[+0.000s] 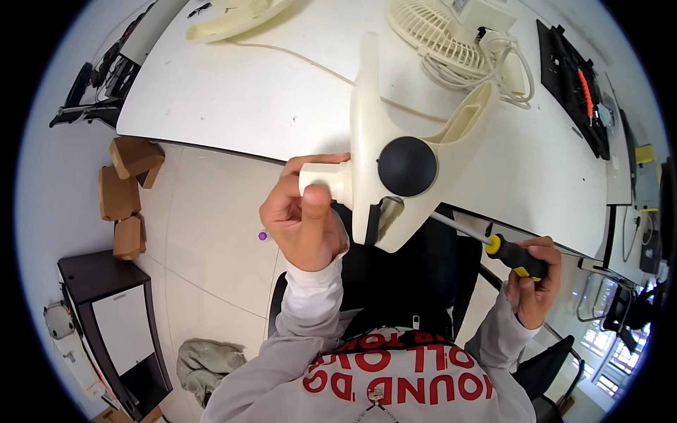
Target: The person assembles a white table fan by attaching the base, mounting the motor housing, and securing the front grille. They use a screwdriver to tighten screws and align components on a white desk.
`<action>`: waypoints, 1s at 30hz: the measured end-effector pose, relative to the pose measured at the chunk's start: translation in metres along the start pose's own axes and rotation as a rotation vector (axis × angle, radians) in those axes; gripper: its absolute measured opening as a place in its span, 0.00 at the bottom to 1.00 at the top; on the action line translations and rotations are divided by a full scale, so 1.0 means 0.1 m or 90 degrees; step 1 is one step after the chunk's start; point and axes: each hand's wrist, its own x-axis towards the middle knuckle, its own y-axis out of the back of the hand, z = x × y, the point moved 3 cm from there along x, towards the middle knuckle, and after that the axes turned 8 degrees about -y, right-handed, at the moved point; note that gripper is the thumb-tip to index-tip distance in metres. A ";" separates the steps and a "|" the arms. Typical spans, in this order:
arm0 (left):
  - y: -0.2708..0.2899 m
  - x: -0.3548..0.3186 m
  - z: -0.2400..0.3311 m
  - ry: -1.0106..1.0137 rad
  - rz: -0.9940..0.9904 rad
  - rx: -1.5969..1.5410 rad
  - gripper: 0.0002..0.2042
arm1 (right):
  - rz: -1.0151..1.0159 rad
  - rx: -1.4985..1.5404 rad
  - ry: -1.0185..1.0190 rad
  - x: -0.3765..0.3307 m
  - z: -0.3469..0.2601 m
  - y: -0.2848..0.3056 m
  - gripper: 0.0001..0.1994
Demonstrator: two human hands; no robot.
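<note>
My left hand (305, 218) is closed round the short square stub of a cream plastic fan base (367, 113), which is held tilted up over the table's near edge. A round black pad (407, 166) sits on the base's face, and a slot opens near its lower end. In my right hand (537, 282) is a screwdriver (518, 258) with a black and yellow handle. Its shaft points left toward the base; the tip is hidden behind the base's lower edge, so contact cannot be told.
On the white table (233, 99) lie a cream fan grille (430, 35), a coiled cable (504, 67) and a curved cream part (240, 20). A black tool case (575, 88) rests at the right. Cardboard boxes (120, 190) and a dark cabinet (106, 282) stand on the left.
</note>
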 end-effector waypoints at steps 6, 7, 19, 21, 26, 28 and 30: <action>0.02 -0.03 -0.05 0.000 0.007 -0.002 0.17 | 0.013 0.048 -0.078 -0.03 0.07 0.05 0.25; 0.04 -0.03 -0.07 0.000 -0.008 -0.011 0.17 | -0.008 0.089 -0.122 -0.02 0.10 0.05 0.26; 0.24 0.04 -0.24 0.106 0.059 -0.099 0.13 | -0.004 -0.204 0.160 0.08 -0.21 -0.11 0.23; 0.22 0.08 -0.25 0.103 0.082 -0.116 0.14 | 0.019 -0.258 0.204 0.15 -0.37 -0.24 0.18; 0.20 0.10 -0.21 0.087 0.126 -0.141 0.15 | -0.011 -0.312 0.184 0.13 -0.35 -0.26 0.18; 0.19 0.15 -0.17 0.078 0.116 -0.121 0.16 | -0.026 -0.310 0.149 0.11 -0.31 -0.23 0.23; 0.16 0.20 -0.17 0.075 0.118 -0.116 0.17 | -0.020 -0.283 0.174 0.19 -0.33 -0.32 0.26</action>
